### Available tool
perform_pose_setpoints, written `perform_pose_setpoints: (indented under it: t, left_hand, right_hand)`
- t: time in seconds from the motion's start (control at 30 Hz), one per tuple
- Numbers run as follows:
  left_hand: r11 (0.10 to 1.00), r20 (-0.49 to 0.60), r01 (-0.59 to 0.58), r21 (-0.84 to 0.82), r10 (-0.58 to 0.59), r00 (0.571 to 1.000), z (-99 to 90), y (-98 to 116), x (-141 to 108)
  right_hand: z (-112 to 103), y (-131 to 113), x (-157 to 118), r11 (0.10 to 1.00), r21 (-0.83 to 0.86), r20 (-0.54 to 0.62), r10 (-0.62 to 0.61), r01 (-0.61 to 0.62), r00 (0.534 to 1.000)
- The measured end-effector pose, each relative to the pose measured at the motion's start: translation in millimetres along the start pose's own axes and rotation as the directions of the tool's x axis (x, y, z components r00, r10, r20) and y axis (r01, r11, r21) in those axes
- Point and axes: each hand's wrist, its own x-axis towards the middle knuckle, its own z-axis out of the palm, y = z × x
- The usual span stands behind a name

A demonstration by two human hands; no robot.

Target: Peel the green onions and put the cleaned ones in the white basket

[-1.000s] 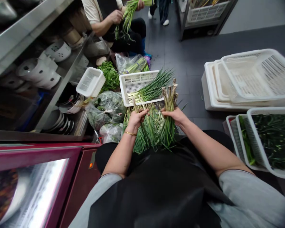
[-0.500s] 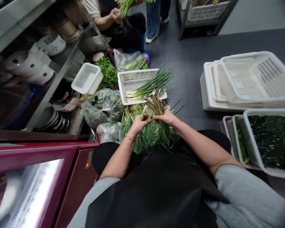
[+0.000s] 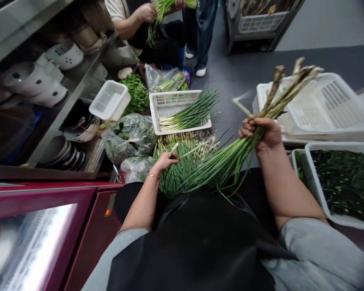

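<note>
I had the right hand [image 3: 265, 132] clenched on long green, brown-ended stalks [image 3: 227, 159] centre-right, the left hand [image 3: 166, 161] pinching a whitish stem [image 3: 173, 150] mid-frame.

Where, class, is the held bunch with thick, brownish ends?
In the head view, the bunch is right of centre, in the person's right hand, partly overlapping the stacked white baskets.

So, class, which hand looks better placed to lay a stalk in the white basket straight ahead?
Probably the left hand: it pinches little beyond a slim pale stalk, on the near side of the white basket. The right hand grips a thick bunch, off to the basket's right.
</note>
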Motion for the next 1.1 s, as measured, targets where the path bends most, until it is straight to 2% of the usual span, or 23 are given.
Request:
perform_pose_setpoints:
  t: [0.07, 0.1, 0.17, 0.23, 0.33, 0.4, 0.47, 0.57, 0.63, 0.7, 0.8, 0.87, 0.93, 1.1]
  left_hand:
    - [0.996, 0.008, 0.039, -0.076, -0.039, 0.999, -3.0, -3, -1]
    - [0.99, 0.025, 0.061, -0.129, -0.058, 0.998, -3.6, -2, -1]
    - [0.967, 0.079, 0.103, -0.233, -0.087, 0.993, -2.4, 2, -2]
    - [0.94, 0.147, 0.131, -0.314, -0.089, 0.985, 2.8, 9, -4]
    - [0.924, 0.277, 0.149, -0.353, -0.049, 0.96, 16.3, 20, -7]
    - [0.934, 0.353, 0.144, -0.327, -0.021, 0.936, 27.1, 28, -8]
    - [0.946, 0.344, 0.102, -0.308, 0.011, 0.939, 37.7, 38, -9]
    - [0.926, 0.138, -0.026, -0.378, 0.084, 0.987, 49.3, 58, -9]
    - [0.886, 0.042, -0.083, -0.456, 0.114, 0.993, 52.4, 72, -9]
    - [0.857, 0.078, -0.066, -0.511, 0.123, 0.989, 51.8, 81, -9]
    - [0.836, 0.156, 0.008, -0.548, 0.093, 0.983, 48.1, 84, -10]
    - [0.826, 0.148, 0.038, -0.562, 0.055, 0.987, 46.2, 82, -10]
    - [0.822, 0.128, 0.049, -0.568, 0.029, 0.991, 45.6, 80, -8]
    - [0.85, 0.103, 0.017, -0.526, 0.044, 0.994, 46.1, 84, -3]
  right_hand:
    - [-8, 0, 7, 0.997, -0.071, -0.071, -0.005, 0.0, 0.997]
    - [-10, 7, 12, 0.992, -0.121, -0.113, 0.017, -0.031, 0.993]
    - [-6, 34, 21, 0.964, -0.228, -0.203, 0.088, -0.134, 0.975]
    - [6, 69, 27, 0.938, -0.274, -0.234, 0.147, -0.211, 0.961]
    - [35, 111, 26, 0.965, -0.217, -0.085, 0.131, -0.146, 0.988]
    - [52, 124, 23, 0.974, -0.211, 0.017, 0.091, -0.085, 0.996]
    - [65, 128, 21, 0.968, -0.245, 0.061, 0.072, -0.055, 0.996]
    - [71, 129, 22, 0.955, -0.29, 0.057, 0.076, -0.057, 0.995]
    - [68, 130, 25, 0.948, -0.314, 0.018, 0.063, -0.054, 0.998]
    - [58, 128, 29, 0.927, -0.372, -0.03, 0.045, -0.053, 0.999]
    - [35, 120, 36, 0.829, -0.553, -0.114, 0.027, -0.086, 0.993]
    - [22, 113, 39, 0.777, -0.624, -0.188, -0.051, -0.079, 0.981]
    - [16, 108, 40, 0.773, -0.633, -0.231, -0.146, -0.035, 0.962]
    - [20, 107, 48, 0.729, -0.684, -0.151, -0.165, 0.018, 0.975]
